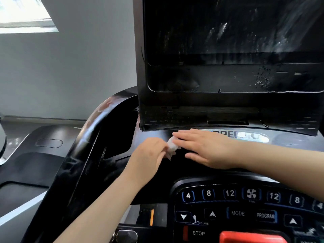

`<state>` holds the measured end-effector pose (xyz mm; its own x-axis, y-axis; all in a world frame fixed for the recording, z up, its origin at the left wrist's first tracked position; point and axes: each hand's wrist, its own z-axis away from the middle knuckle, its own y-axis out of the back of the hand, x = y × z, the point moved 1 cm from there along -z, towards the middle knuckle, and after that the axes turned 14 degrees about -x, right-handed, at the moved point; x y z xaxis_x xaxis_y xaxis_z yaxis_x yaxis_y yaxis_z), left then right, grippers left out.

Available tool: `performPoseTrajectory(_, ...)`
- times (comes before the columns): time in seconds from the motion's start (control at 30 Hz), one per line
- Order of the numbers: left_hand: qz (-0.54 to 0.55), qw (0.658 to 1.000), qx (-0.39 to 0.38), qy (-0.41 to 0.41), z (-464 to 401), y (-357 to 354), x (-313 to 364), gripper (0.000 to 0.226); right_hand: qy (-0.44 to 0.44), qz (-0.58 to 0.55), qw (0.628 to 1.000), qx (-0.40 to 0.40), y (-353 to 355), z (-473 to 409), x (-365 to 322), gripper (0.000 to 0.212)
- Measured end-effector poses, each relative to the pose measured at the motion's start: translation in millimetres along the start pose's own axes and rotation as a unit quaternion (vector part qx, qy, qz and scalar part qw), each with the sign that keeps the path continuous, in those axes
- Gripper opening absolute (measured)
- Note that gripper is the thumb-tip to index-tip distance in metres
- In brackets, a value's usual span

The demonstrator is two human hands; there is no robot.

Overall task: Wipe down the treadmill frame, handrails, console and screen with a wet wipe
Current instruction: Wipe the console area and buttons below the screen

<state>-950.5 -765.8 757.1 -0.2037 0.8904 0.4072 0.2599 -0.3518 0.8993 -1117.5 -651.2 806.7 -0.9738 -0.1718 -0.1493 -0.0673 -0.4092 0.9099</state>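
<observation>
Console (pixel 157 172) buttons (pixel 208 193) are marked 4, 8, 12, FAN, MODE, PROGRAM, INCLINE, STOP — a crumpled wipe (pixel 172 148) is pinched by the left hand (pixel 149 158), with the right hand (pixel 206 148) laid flat, fingers straight, beside it.

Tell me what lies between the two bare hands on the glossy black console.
A crumpled white wet wipe, pinched by the left hand and under the right hand's fingertips, in the head view.

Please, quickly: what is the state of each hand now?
Left hand: pinches the wet wipe.
Right hand: open, fingers straight, flat on the wipe and console.
</observation>
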Motion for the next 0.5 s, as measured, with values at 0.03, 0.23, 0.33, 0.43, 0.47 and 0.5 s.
performPoseTrajectory(0.03, -0.01, 1.0, 0.002, -0.015, 7, -1, -4, 0.023, 0.012, 0.014, 1.0, -0.017, -2, -7, -3, 0.054)
performPoseTrajectory(0.23, -0.066, 0.995, -0.071, -0.029, 43, 5, -29, 0.039, 0.054, 0.079, 0.994, -0.051, -4, -30, -13, 0.059)
performPoseTrajectory(0.33, -0.077, 0.992, -0.103, -0.007, 60, 11, -39, 0.047, 0.05, 0.142, 0.988, -0.015, -2, -13, 0, 0.057)
performPoseTrajectory(0.43, -0.107, 0.982, -0.15, 0.03, 74, 14, -44, 0.066, 0.04, 0.169, 0.985, -0.018, -4, 6, 11, 0.055)
performPoseTrajectory(0.47, -0.117, 0.98, -0.16, 0.035, 78, 14, -45, 0.069, 0.04, 0.18, 0.983, -0.023, -3, 6, 10, 0.057)
performPoseTrajectory(0.5, -0.124, 0.977, -0.166, 0.038, 81, 13, -45, 0.07, 0.038, 0.199, 0.979, -0.032, -1, 2, 7, 0.059)
